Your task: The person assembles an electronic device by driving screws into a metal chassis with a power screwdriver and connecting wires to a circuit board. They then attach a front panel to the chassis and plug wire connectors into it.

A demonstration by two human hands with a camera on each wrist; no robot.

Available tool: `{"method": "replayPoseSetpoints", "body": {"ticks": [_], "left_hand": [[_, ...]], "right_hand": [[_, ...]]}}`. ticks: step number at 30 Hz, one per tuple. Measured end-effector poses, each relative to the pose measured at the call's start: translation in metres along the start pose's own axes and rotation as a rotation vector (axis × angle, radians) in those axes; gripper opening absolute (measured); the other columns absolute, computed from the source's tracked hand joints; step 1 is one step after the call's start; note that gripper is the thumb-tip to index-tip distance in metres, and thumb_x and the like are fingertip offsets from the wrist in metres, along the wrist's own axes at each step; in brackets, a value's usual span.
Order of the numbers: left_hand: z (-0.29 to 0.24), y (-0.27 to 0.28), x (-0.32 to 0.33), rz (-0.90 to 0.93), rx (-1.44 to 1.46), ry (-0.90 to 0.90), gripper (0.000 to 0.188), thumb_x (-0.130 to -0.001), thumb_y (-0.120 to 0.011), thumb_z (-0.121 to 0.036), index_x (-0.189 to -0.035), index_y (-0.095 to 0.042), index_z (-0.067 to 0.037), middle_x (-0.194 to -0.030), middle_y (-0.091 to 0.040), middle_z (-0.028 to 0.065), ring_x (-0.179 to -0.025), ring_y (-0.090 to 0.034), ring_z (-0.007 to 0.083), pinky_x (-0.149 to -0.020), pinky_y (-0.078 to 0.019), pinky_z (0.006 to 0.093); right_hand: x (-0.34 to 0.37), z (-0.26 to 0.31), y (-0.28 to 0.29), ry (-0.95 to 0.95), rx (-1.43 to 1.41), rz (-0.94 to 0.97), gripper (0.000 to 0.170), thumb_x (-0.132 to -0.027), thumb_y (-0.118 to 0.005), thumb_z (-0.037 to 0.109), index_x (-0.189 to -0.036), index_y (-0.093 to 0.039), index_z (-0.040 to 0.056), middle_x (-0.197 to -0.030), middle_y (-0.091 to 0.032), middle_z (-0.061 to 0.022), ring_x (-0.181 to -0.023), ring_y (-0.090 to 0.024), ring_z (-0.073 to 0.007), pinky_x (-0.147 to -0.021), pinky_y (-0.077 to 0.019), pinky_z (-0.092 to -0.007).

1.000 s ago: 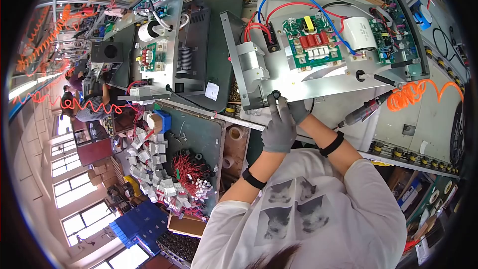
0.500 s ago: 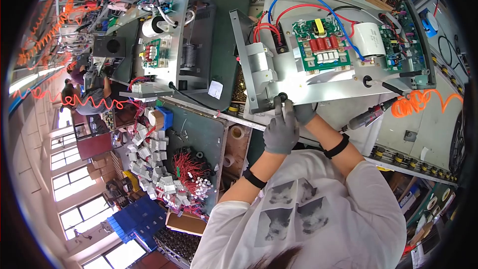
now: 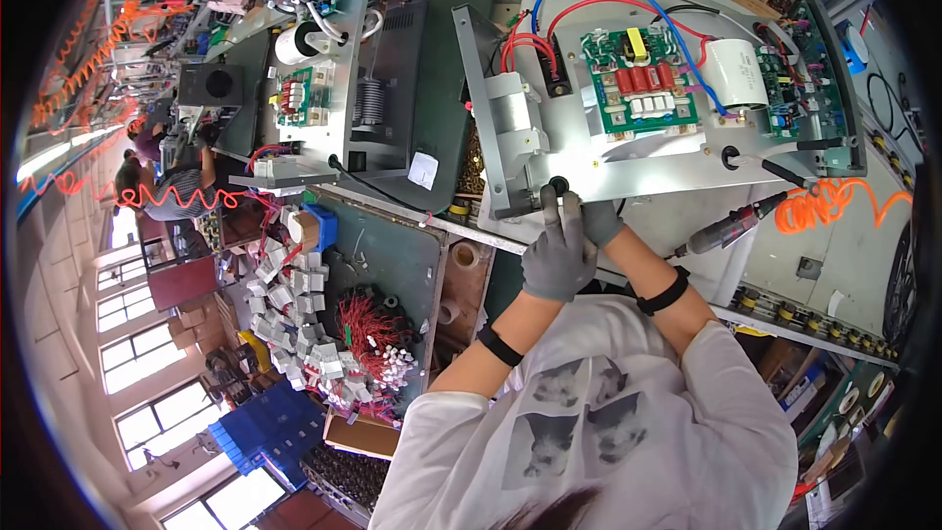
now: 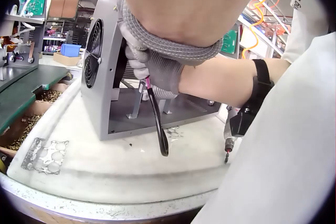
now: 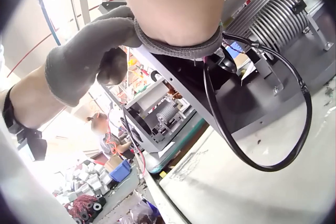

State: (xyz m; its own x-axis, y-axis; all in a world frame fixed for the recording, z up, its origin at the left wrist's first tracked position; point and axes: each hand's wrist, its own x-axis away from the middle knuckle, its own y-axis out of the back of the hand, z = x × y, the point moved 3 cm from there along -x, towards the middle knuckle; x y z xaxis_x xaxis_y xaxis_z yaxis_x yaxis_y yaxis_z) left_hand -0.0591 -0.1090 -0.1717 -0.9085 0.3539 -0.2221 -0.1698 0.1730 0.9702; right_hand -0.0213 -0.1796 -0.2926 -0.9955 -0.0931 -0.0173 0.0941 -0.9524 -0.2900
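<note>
Both hands wear grey gloves and work at the near left corner of a bare metal panel (image 3: 667,177) on an open grey electronics housing. My left hand (image 3: 557,260) reaches over the panel edge, two fingers stretched against a black grommet (image 3: 558,184) set in the panel. Close beside it, my right hand (image 3: 601,224) goes under the edge, its fingers partly hidden. In the left wrist view it grips a black cable (image 4: 158,124) with a bit of pink at its upper end. The cable (image 5: 273,168) hangs in a loop below the right hand.
A power screwdriver (image 3: 721,228) with an orange coiled hose (image 3: 810,208) lies to the right. A second housing (image 3: 329,142) stands left. White blocks (image 3: 294,309) and red wires (image 3: 371,324) are heaped on the lower left bench. Another person (image 3: 182,186) works farther off.
The head view has shifted, so the housing sits farther right in it. Both hands stay at the grommet and panel edge in nearly the same pose.
</note>
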Motion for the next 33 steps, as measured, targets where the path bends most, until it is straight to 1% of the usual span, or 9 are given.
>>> {"method": "replayPoseSetpoints", "body": {"ticks": [2, 4, 12, 14, 18, 20, 26, 29, 33], "left_hand": [[0.003, 0.003, 0.001, 0.011, 0.014, -0.005, 0.059, -0.068, -0.055, -0.021, -0.122, -0.046, 0.001, -0.127, -0.045, 0.0307, -0.052, -0.062, 0.0219, -0.041, -0.0491, 0.0304], [0.004, 0.008, -0.003, 0.021, 0.005, -0.032, 0.06, -0.067, -0.056, -0.021, -0.122, -0.046, -0.001, -0.127, -0.045, 0.0302, -0.051, -0.06, 0.0215, -0.041, -0.0491, 0.0298], [0.0, 0.006, -0.003, -0.066, 0.026, 0.039, 0.056, -0.068, -0.057, -0.021, -0.12, -0.048, -0.003, -0.127, -0.047, 0.0277, -0.053, -0.059, 0.0213, -0.048, -0.052, 0.0314], [0.003, 0.007, -0.003, -0.067, -0.03, -0.032, 0.054, -0.068, -0.056, -0.02, -0.119, -0.049, -0.002, -0.126, -0.046, 0.029, -0.054, -0.059, 0.0216, -0.049, -0.0518, 0.0317], [0.004, 0.005, -0.001, -0.008, -0.018, -0.028, 0.052, -0.069, -0.056, -0.019, -0.118, -0.05, -0.001, -0.126, -0.047, 0.0298, -0.054, -0.059, 0.0219, -0.048, -0.0506, 0.031], [0.005, 0.0, 0.001, 0.0, 0.044, -0.004, 0.053, -0.07, -0.056, -0.02, -0.119, -0.049, -0.001, -0.126, -0.046, 0.0302, -0.053, -0.06, 0.0216, -0.046, -0.0495, 0.0307], [-0.003, 0.004, -0.002, 0.009, 0.071, 0.061, 0.053, -0.071, -0.057, -0.022, -0.118, -0.048, 0.001, -0.128, -0.042, 0.0323, -0.049, -0.059, 0.0231, -0.042, -0.0486, 0.0298], [-0.002, 0.007, -0.003, 0.001, 0.146, 0.051, 0.055, -0.07, -0.057, -0.021, -0.119, -0.047, 0.001, -0.127, -0.043, 0.0328, -0.049, -0.06, 0.0241, -0.042, -0.0488, 0.0297], [0.0, 0.013, -0.002, -0.003, 0.256, 0.054, 0.057, -0.072, -0.056, -0.019, -0.124, -0.042, 0.001, -0.125, -0.045, 0.0329, -0.051, -0.061, 0.0256, -0.043, -0.0492, 0.0305]], "right_hand": [[0.005, -0.007, 0.002, -0.06, -0.092, 0.067, 0.028, -0.092, -0.045, 0.016, -0.117, -0.051, 0.0042, -0.11, -0.057, -0.0074, -0.098, -0.055, -0.0177, -0.088, -0.0448, -0.0311], [0.003, -0.016, 0.01, 0.102, 0.754, 0.139, 0.03, -0.089, -0.048, 0.012, -0.118, -0.051, 0.005, -0.111, -0.057, -0.0082, -0.1, -0.055, -0.0193, -0.086, -0.0449, -0.0322], [0.014, -0.001, 0.016, 0.237, 0.924, 0.074, 0.033, -0.093, -0.04, 0.019, -0.123, -0.047, 0.0051, -0.12, -0.053, -0.0105, -0.107, -0.053, -0.0208, -0.09, -0.0437, -0.0346], [0.011, -0.012, 0.013, -0.123, -0.335, 0.066, 0.034, -0.095, -0.037, 0.02, -0.125, -0.044, 0.0043, -0.122, -0.051, -0.0115, -0.109, -0.052, -0.02, -0.093, -0.0438, -0.034], [0.003, -0.007, 0.009, -0.199, -0.015, 0.061, 0.028, -0.089, -0.05, 0.009, -0.117, -0.052, 0.0054, -0.111, -0.058, -0.0072, -0.099, -0.056, -0.0154, -0.086, -0.0475, -0.0311], [0.002, -0.007, -0.001, -0.411, -0.961, -0.025, 0.028, -0.091, -0.046, 0.01, -0.119, -0.05, 0.0051, -0.112, -0.057, -0.0075, -0.099, -0.056, -0.0171, -0.086, -0.0478, -0.031], [-0.01, 0.002, 0.009, -0.288, -0.178, 0.12, 0.03, -0.093, -0.046, 0.015, -0.121, -0.046, 0.005, -0.115, -0.055, -0.0077, -0.099, -0.056, -0.0171, -0.087, -0.0477, -0.0301], [-0.008, -0.003, 0.003, -0.558, -0.727, -0.044, 0.029, -0.093, -0.048, 0.018, -0.119, -0.048, 0.0049, -0.112, -0.056, -0.0079, -0.099, -0.056, -0.0154, -0.084, -0.0489, -0.0288], [-0.015, -0.003, 0.003, -0.414, -0.705, 0.006, 0.027, -0.093, -0.049, 0.02, -0.115, -0.05, 0.0055, -0.107, -0.057, -0.0068, -0.097, -0.057, -0.0145, -0.081, -0.0501, -0.0275]]}}
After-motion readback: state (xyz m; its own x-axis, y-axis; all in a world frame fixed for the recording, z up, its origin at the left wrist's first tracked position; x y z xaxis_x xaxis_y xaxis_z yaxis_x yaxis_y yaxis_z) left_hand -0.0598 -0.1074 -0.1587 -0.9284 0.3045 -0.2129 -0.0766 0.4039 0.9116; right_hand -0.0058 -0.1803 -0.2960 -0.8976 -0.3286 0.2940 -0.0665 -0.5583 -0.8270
